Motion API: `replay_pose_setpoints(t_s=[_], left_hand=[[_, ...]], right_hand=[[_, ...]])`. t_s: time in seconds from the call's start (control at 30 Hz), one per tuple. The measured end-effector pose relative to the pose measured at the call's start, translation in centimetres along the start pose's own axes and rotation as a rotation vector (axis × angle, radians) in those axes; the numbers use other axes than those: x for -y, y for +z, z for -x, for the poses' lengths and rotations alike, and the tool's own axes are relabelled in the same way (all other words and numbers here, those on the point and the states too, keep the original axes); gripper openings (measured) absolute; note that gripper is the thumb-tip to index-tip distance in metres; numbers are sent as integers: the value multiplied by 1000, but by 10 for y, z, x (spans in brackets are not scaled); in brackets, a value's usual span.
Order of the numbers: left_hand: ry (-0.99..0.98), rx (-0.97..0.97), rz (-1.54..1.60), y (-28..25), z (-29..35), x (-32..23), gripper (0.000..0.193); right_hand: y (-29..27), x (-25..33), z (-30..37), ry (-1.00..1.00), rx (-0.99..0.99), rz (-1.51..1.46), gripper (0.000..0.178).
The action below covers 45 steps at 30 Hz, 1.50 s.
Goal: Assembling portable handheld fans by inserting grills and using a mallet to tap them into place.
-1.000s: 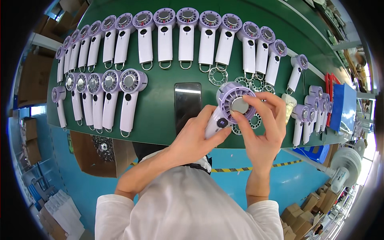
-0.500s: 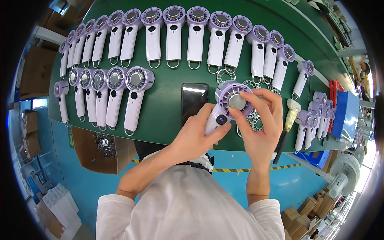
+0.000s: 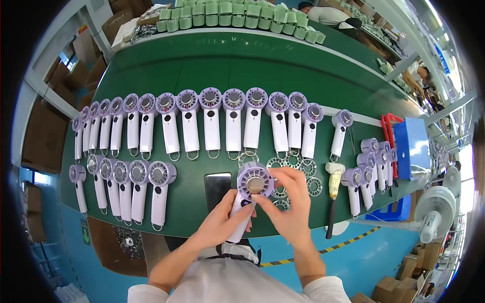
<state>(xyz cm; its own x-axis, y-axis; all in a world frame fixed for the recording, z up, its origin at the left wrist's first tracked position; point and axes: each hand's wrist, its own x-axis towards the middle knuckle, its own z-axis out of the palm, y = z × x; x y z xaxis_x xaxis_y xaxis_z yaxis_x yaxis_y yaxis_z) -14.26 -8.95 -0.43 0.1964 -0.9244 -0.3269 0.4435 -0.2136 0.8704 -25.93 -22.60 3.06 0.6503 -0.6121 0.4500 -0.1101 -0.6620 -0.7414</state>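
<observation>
A purple and white handheld fan with a round silver centre disc is tilted over the near edge of the green table. My left hand is closed around its white handle, thumb near the small dark display. My right hand grips the fan's head, thumb at the disc's lower edge and index finger at the right rim. Beside and behind the fan lie several pale slotted rings, some partly hidden by my right hand. A dark phone lies just left of the held fan.
A long row of similar fans spans the table, with a shorter row at left. At right are a dark-handled tool with a wrapped head, more fans and a blue bin. Green parts stand beyond.
The view has tilted up, showing more of the table's far side. My right index finger has shifted from the silver disc to the head's rim; the left hand keeps its hold.
</observation>
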Motion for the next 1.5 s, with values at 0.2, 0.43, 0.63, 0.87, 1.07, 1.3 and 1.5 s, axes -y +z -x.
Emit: replay_pose_setpoints(t_s=[0.2, 0.43, 0.63, 0.87, 1.07, 1.3, 1.5], left_hand=[[66, -69, 68, -15, 4, 9, 30], [144, -91, 40, -42, 17, 12, 44], [181, -211, 0, -59, 36, 4, 41], [153, -274, 21, -83, 45, 11, 34], [110, -338, 31, -91, 56, 23, 34], [22, -446, -16, -81, 56, 45, 35], [29, -407, 13, -74, 47, 46, 36]], right_hand=[[-9, -20, 11, 101, -165, -56, 37], [-3, -30, 49, 216, -247, -61, 26], [-6, -37, 62, 229, -267, 83, 22], [-33, -62, 84, 485, -345, 210, 19], [-16, -56, 102, 606, -56, 400, 21], [-1, -55, 109, 667, -7, 502, 18], [-5, -45, 89, 588, 106, 402, 20]])
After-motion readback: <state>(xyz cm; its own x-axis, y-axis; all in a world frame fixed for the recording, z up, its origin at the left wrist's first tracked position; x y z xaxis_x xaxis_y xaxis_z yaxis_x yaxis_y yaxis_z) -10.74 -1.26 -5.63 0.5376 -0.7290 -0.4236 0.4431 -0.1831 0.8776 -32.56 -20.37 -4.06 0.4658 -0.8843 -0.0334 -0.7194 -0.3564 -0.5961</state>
